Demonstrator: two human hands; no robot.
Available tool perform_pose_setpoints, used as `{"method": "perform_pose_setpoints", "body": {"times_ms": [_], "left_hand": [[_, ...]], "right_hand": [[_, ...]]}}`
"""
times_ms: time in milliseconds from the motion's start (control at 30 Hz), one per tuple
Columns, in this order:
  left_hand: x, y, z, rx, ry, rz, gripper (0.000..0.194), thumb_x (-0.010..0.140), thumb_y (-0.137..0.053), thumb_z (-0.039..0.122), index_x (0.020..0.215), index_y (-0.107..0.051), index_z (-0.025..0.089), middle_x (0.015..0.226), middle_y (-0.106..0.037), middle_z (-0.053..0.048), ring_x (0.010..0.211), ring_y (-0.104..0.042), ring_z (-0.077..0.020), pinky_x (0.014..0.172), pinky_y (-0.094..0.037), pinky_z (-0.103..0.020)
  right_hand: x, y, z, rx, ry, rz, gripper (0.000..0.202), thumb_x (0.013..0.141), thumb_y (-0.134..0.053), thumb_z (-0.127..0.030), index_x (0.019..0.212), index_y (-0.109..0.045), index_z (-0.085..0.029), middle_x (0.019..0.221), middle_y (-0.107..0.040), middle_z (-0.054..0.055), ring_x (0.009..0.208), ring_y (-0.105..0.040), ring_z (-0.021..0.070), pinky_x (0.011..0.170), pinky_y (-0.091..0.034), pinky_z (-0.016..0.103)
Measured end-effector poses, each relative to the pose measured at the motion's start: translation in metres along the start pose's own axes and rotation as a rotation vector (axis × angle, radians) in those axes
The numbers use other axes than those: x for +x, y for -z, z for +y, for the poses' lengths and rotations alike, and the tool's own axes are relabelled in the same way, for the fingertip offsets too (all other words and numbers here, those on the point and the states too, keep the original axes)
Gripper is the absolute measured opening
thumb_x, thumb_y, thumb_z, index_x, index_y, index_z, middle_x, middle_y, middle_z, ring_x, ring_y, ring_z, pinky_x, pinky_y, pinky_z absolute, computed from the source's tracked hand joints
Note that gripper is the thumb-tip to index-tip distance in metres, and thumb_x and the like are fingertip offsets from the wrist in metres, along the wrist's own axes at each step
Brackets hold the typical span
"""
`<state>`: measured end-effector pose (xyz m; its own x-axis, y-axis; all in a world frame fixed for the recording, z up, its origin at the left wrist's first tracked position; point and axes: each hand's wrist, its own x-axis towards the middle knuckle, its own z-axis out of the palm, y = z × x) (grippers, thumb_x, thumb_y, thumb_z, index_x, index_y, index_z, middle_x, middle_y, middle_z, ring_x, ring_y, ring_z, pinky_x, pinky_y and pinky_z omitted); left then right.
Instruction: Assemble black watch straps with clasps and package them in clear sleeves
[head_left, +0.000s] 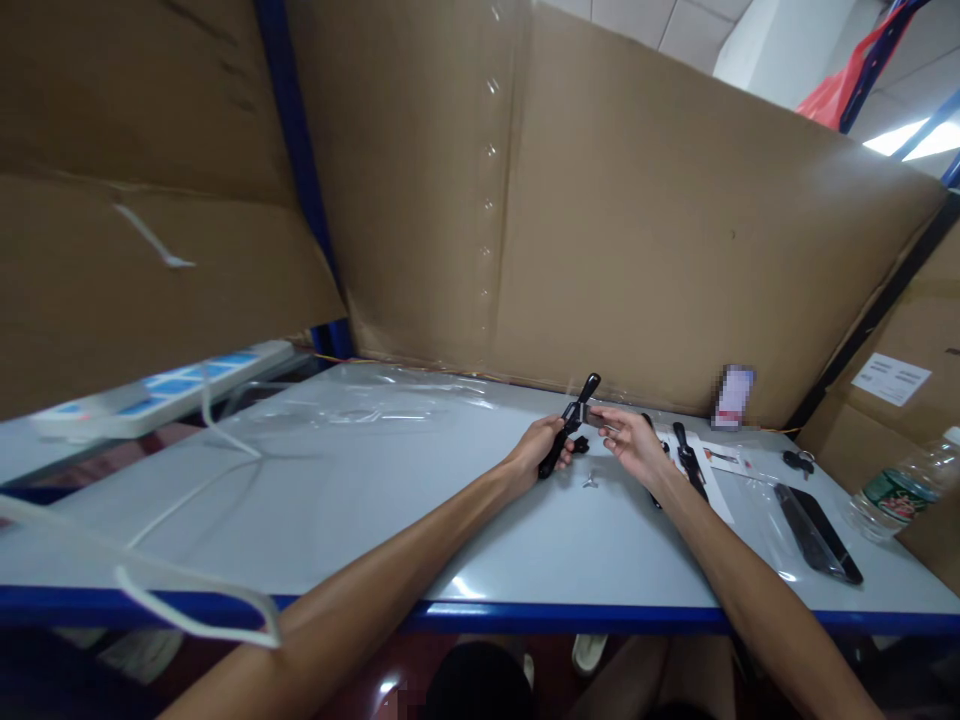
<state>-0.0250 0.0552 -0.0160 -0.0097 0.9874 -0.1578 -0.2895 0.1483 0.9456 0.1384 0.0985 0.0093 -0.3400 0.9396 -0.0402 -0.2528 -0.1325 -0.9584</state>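
Observation:
My left hand [544, 450] is closed around the lower handle of a black spokeshave [574, 412], which is tilted with its other handle pointing up. A small black part [580, 445] shows at the fingers of that hand. My right hand [630, 440] pinches a small flat metal blade [594, 417] against the middle of the spokeshave. Whether the blade is seated there I cannot tell. Below the hands, a small shiny metal piece [591, 481] lies on the table. Another black spokeshave [688, 460] lies on a white printed sheet just right of my right hand.
On the right of the white table [375, 500] are a black phone-like slab [819, 535], keys [798, 462] and a plastic bottle [896, 495]. Clear plastic film [390, 400] lies at the back. A power strip [165, 392] and white cable [202, 610] are left. Cardboard [615, 220] walls the back.

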Motion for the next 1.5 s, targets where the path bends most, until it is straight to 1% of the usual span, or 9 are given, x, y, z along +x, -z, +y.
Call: {"method": "perform_pose_setpoints", "body": {"times_ms": [167,367,500,633,767,867,1133,1400,1500], "left_hand": [[-0.003,-0.002,-0.002,0.034,-0.021,0.002,0.023,0.096,-0.043,0.036,0.080,-0.047,0.020,0.049,-0.044,0.006,0.032,-0.027,-0.0045,0.036,-0.013,-0.017],[-0.002,-0.011,-0.006,0.070,-0.042,0.029,0.047,0.097,-0.035,0.047,0.064,-0.048,0.016,0.048,-0.044,0.002,0.033,-0.028,-0.0046,0.038,-0.013,-0.019],[0.000,-0.012,-0.011,0.129,-0.127,0.037,0.047,0.095,-0.040,0.048,0.061,-0.048,0.017,0.048,-0.045,0.002,0.034,-0.031,-0.0059,0.037,-0.015,-0.021],[0.002,-0.011,-0.013,0.171,-0.192,0.057,0.044,0.092,-0.044,0.051,0.061,-0.048,0.019,0.047,-0.044,0.003,0.035,-0.033,-0.0070,0.038,-0.017,-0.021],[0.003,-0.011,-0.014,0.236,-0.239,0.048,0.033,0.085,-0.057,0.047,0.073,-0.056,0.017,0.049,-0.049,0.004,0.037,-0.037,-0.0073,0.039,-0.022,-0.022],[0.002,-0.011,-0.016,0.246,-0.257,0.021,0.029,0.081,-0.063,0.044,0.073,-0.055,0.017,0.050,-0.052,0.004,0.038,-0.039,-0.0070,0.040,-0.023,-0.021],[0.003,-0.009,-0.017,0.137,-0.163,0.005,0.034,0.083,-0.063,0.045,0.075,-0.062,0.012,0.049,-0.056,-0.001,0.034,-0.036,-0.0068,0.037,-0.015,-0.021],[0.005,-0.008,-0.017,0.187,-0.235,0.067,0.028,0.084,-0.062,0.038,0.071,-0.062,0.013,0.046,-0.052,0.002,0.036,-0.036,-0.0073,0.041,-0.022,-0.022],[0.005,-0.008,-0.018,0.207,-0.255,0.075,0.027,0.082,-0.065,0.038,0.070,-0.061,0.014,0.046,-0.050,0.003,0.036,-0.035,-0.0063,0.041,-0.022,-0.022]], "right_hand": [[0.004,-0.002,0.012,-0.107,0.124,0.045,0.035,0.056,-0.079,-0.023,0.089,-0.068,-0.018,0.066,-0.066,-0.001,0.054,-0.061,0.0132,0.048,-0.046,0.023],[0.003,-0.007,0.018,-0.143,0.098,0.119,0.030,0.060,-0.084,-0.029,0.070,-0.057,-0.018,0.062,-0.063,0.001,0.053,-0.064,0.0155,0.056,-0.055,0.028],[0.002,-0.007,0.019,-0.184,0.151,0.147,0.033,0.059,-0.084,-0.037,0.066,-0.058,-0.018,0.060,-0.057,-0.002,0.053,-0.057,0.0128,0.049,-0.052,0.026],[0.003,-0.005,0.019,-0.253,0.205,0.176,0.037,0.056,-0.082,-0.045,0.066,-0.058,-0.019,0.053,-0.051,-0.005,0.046,-0.044,0.0088,0.038,-0.041,0.021],[0.003,-0.006,0.019,-0.257,0.202,0.157,0.040,0.056,-0.080,-0.048,0.071,-0.056,-0.019,0.055,-0.058,-0.003,0.046,-0.048,0.0099,0.037,-0.039,0.020],[0.001,-0.007,0.018,-0.253,0.188,0.132,0.039,0.058,-0.079,-0.047,0.072,-0.056,-0.019,0.058,-0.061,-0.002,0.049,-0.052,0.0114,0.039,-0.040,0.020],[0.000,-0.008,0.019,-0.294,0.204,0.095,0.034,0.061,-0.075,-0.044,0.074,-0.055,-0.020,0.063,-0.065,0.000,0.050,-0.054,0.0118,0.039,-0.040,0.021],[0.004,-0.008,0.020,-0.371,0.256,0.051,0.034,0.066,-0.070,-0.048,0.080,-0.058,-0.020,0.065,-0.063,-0.001,0.048,-0.054,0.0120,0.035,-0.038,0.020],[0.005,-0.008,0.021,-0.412,0.284,0.041,0.034,0.066,-0.069,-0.050,0.076,-0.059,-0.019,0.065,-0.063,0.000,0.048,-0.054,0.0125,0.035,-0.038,0.021]]}}
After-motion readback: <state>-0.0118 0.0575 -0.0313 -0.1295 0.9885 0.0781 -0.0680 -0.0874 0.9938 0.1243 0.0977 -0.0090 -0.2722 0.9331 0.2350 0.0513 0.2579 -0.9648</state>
